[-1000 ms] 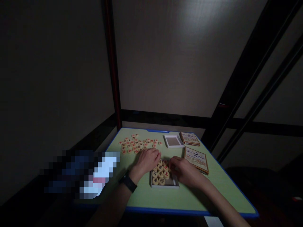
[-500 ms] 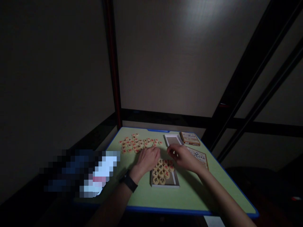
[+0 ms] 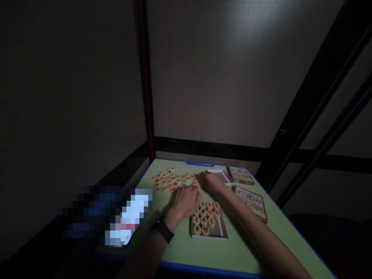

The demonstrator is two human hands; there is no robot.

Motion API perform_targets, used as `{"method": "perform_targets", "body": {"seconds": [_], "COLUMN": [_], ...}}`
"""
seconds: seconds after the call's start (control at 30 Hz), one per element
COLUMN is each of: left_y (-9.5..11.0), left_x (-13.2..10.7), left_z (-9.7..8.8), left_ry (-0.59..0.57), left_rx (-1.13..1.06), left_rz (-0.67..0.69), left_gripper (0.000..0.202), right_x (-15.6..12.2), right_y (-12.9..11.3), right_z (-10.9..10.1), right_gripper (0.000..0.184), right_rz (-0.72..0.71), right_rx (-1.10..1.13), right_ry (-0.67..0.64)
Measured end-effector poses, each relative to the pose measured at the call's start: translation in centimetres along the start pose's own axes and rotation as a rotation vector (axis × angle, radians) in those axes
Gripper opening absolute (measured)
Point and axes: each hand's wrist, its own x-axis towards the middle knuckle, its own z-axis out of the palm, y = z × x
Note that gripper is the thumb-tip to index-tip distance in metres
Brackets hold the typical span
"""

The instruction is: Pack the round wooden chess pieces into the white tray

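Observation:
Round xiangqi pieces [image 3: 163,181] with red and black characters lie scattered over the far left of the green table. More of them stand in rows in a shallow open box [image 3: 213,231], whose near right part shows bare bottom. My left hand [image 3: 187,201], with a dark watch at the wrist, is between the scatter and the box. Its fingers are bent down and closed, and whatever is under them is hidden. My right hand [image 3: 211,182] reaches past the box to the right end of the scatter, its fingertips closed at a xiangqi piece [image 3: 196,176].
An open white-edged box tray [image 3: 223,175] lies behind my right hand. A closed printed box [image 3: 240,175] is at the far right, and a printed lid [image 3: 251,203] lies beside my right forearm. At the left is a bright, pixelated patch [image 3: 132,213]. Walls enclose the table [image 3: 174,248].
My right hand has moved from above the filled box out to the loose pieces. My left hand has shifted slightly, uncovering more of the box. The whole view has swung a little leftward.

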Motion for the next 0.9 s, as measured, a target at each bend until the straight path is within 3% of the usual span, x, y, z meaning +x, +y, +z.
{"method": "perform_targets", "body": {"seconds": [0.3,0.53,0.67,0.9], "left_y": [-0.7,-5.0,-6.2,-5.9], "left_x": [0.4,1.1,1.0,0.9], "left_z": [0.3,-0.9,-1.0,-0.4], "left_ry": [0.031,0.052,-0.006,0.005], "left_rx": [0.045,0.195,0.186,0.194], "left_rz": [-0.053,-0.304,-0.363,-0.359], "left_gripper": [0.033,0.033,0.031,0.03], "right_x": [-0.1,-0.1,0.8,3.5], "right_y": [0.2,-0.2,-2.1,-6.1], "right_z": [0.0,-1.0,-1.2,-0.6], "right_gripper": [0.027,0.027,0.032,0.028], "right_rz": [0.021,-0.058,-0.16,-0.268], "right_rx": [0.017,0.031,0.03,-0.066], "right_ry": [-0.001,0.026,-0.001,-0.101]}}
